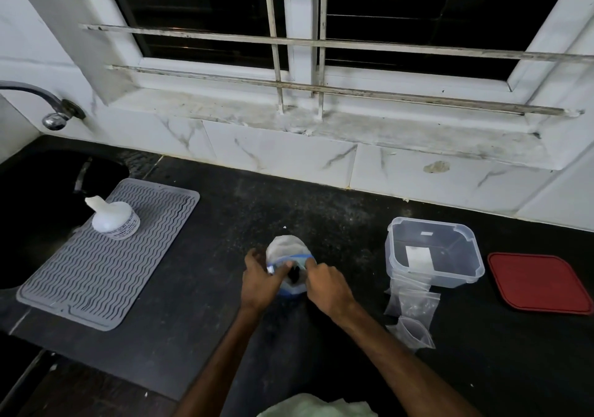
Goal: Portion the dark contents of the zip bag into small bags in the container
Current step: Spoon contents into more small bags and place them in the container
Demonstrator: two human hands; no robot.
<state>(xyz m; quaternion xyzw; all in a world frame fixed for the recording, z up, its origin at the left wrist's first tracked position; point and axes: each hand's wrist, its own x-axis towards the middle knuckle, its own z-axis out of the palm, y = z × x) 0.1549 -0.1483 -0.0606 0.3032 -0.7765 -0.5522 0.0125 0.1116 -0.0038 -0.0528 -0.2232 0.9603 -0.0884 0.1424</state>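
A clear zip bag (pixel 286 248) with a blue zip strip stands on the black counter, its mouth facing me. Dark contents (pixel 294 277) show inside the opening. My left hand (pixel 258 283) grips the left side of the mouth. On the right side, my right hand (pixel 326 283) pinches the zip edge. A clear plastic container (pixel 463 277) stands to the right with a white label inside. Small clear bags (pixel 411 304) lie against its front, one more (pixel 413 333) just below.
A red lid (pixel 540 283) lies at the far right. A grey ribbed mat (pixel 106 256) with a white bottle (pixel 114 219) sits at the left beside a dark sink (pixel 38 198) and a tap (pixel 54 111). A tiled wall and barred window run behind.
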